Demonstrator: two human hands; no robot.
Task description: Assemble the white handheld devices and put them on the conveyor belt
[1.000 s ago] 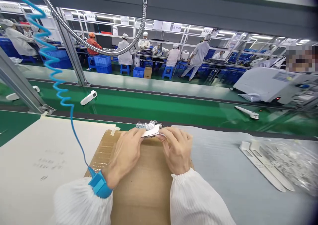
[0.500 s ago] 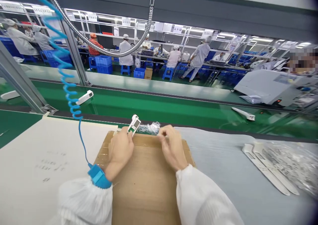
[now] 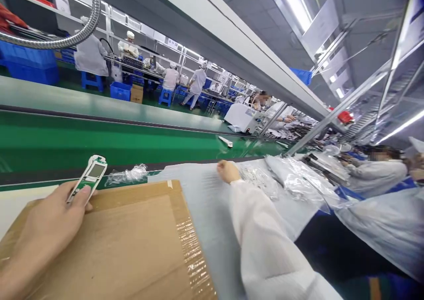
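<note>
My left hand (image 3: pixel 49 227) holds a small white and green device (image 3: pixel 88 176) with a little screen, pinched at its lower end over the cardboard sheet (image 3: pixel 126 247). A crumpled clear plastic wrapper (image 3: pixel 127 175) lies just beyond the cardboard's far edge. My right hand (image 3: pixel 228 171) is stretched out to the right over the white foam sheet (image 3: pixel 205 194), curled beside a pile of clear bags (image 3: pixel 261 181); whether it holds anything is hidden.
A green conveyor belt (image 3: pixel 109 143) runs across behind the bench, with a white part (image 3: pixel 225 141) lying on it. More clear bags (image 3: pixel 298 176) lie to the right. A co-worker in white (image 3: pixel 374 170) sits at the right. Other people work at far benches.
The view has swung to the right. My right hand let go of the wrapper and reached right toward the bags. The left hand kept the device, free of its wrapper.
</note>
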